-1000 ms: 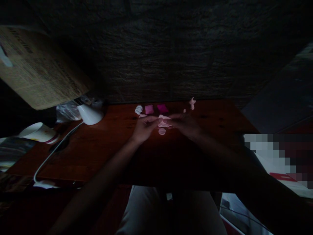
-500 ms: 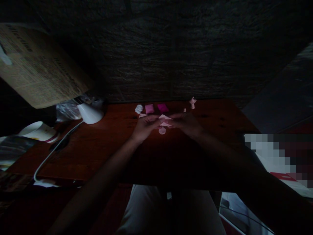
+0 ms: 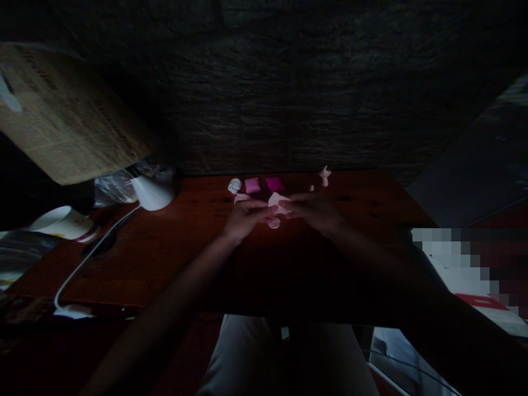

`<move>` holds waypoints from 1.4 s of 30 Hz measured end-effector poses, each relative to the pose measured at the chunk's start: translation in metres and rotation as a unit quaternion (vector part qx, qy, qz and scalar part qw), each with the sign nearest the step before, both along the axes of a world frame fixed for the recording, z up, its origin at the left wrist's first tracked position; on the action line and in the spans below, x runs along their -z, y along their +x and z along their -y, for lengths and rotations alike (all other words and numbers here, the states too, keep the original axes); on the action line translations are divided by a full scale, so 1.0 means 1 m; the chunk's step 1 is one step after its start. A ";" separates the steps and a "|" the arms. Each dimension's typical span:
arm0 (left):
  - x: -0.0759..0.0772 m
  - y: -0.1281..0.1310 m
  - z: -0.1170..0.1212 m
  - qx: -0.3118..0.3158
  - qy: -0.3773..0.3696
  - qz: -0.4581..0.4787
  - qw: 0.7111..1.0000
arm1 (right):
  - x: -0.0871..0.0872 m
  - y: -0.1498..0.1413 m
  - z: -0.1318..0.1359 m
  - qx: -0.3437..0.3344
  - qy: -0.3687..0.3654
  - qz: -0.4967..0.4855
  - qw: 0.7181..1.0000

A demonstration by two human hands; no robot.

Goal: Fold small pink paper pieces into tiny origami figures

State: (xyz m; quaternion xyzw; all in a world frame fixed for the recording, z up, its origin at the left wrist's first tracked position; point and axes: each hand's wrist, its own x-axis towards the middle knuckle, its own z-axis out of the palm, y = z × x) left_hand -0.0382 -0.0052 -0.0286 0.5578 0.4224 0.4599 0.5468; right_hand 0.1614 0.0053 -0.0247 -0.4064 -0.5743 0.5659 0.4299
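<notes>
Between my two hands is a flat, pale pink piece of modelling clay, pinched from both sides just above the table. My left hand grips its left edge with thumb and fingers, and my right hand grips its right edge. Just below lies a small round pink clay disc. Behind the hands sit a white lump, a pink square block and a magenta square block. Another pale pink piece is partly covered by my left hand.
A pale pink shaped clay piece and a tiny bit lie at the back right of the wooden table. On the left are a white lamp-like cone with a cable, a paper cup and a hanging printed paper bag.
The pale pink clay between my hands has turned slightly, and more of its face shows. Both hands keep their grip in nearly the same place.
</notes>
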 end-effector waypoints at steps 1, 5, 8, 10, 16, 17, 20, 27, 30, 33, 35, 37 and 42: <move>0.000 0.000 0.001 0.006 0.001 -0.001 1.000 | 0.000 0.000 0.000 0.003 0.005 0.009 1.000; 0.000 0.002 0.001 0.016 0.029 -0.007 0.999 | -0.001 0.001 0.001 0.002 0.020 0.017 1.000; 0.002 0.000 0.000 0.021 0.033 -0.009 0.999 | -0.002 0.001 0.002 -0.011 0.019 0.020 1.000; 0.003 -0.001 -0.002 0.024 0.030 -0.011 0.999 | -0.001 0.001 0.002 -0.016 0.023 0.019 0.999; 0.002 -0.001 -0.002 0.019 0.018 -0.013 1.000 | 0.000 0.001 0.001 -0.039 0.049 0.015 0.998; 0.001 -0.001 -0.001 0.022 0.018 -0.014 0.999 | 0.000 0.001 0.000 -0.042 0.053 0.022 0.997; -0.001 0.000 0.001 0.030 0.028 -0.014 0.999 | 0.000 0.002 -0.001 -0.042 0.073 0.042 0.996; -0.001 0.000 -0.001 -0.023 0.052 -0.024 0.998 | -0.001 -0.001 0.001 -0.037 0.048 0.017 0.998; 0.001 0.000 -0.004 -0.030 0.042 0.007 0.999 | -0.001 -0.002 0.001 -0.022 0.050 0.000 0.999; 0.003 0.000 -0.005 -0.035 0.042 0.024 0.998 | 0.000 -0.002 0.000 0.004 0.052 -0.007 0.999; 0.003 0.000 -0.004 -0.033 0.042 0.016 0.998 | 0.002 -0.002 -0.001 0.016 0.045 -0.008 0.999; 0.002 0.002 -0.003 -0.035 0.044 0.007 0.998 | 0.004 -0.002 -0.002 0.032 0.032 -0.007 0.999; 0.000 0.005 0.001 -0.028 0.060 0.008 0.998 | 0.004 -0.004 -0.001 0.100 0.021 0.008 0.995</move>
